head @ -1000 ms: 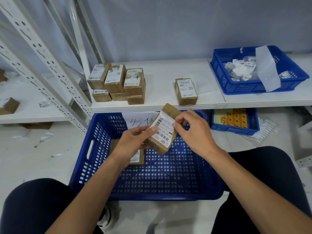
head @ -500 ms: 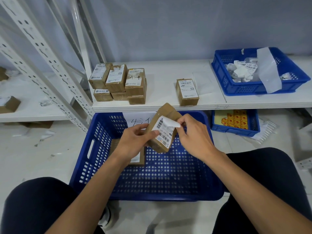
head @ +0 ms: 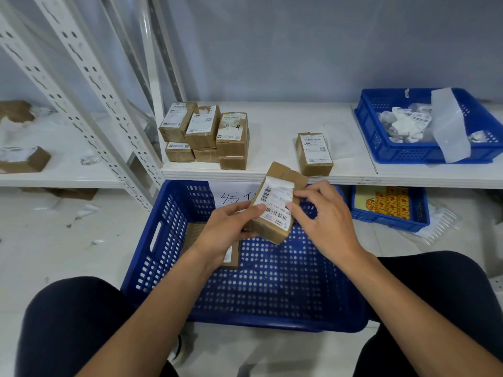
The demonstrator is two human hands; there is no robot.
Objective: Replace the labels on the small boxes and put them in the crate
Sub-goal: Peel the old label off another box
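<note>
Cardboard, one small box (head: 275,205) sits tilted between the hands, its long axis running from near-left up to far-right above the blue crate (head: 168,229). Left hand (head: 226,232) grips its lower left side, thumb on the white label (head: 275,204). Right hand (head: 324,221) pinches the label's right edge. One box (head: 231,257) lies beneath the left hand; six are stacked beyond it, one stands beyond the right.

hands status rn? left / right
Left hand: closed around the small box, holding it over the crate.
Right hand: fingers pinching the label on that box.
</note>
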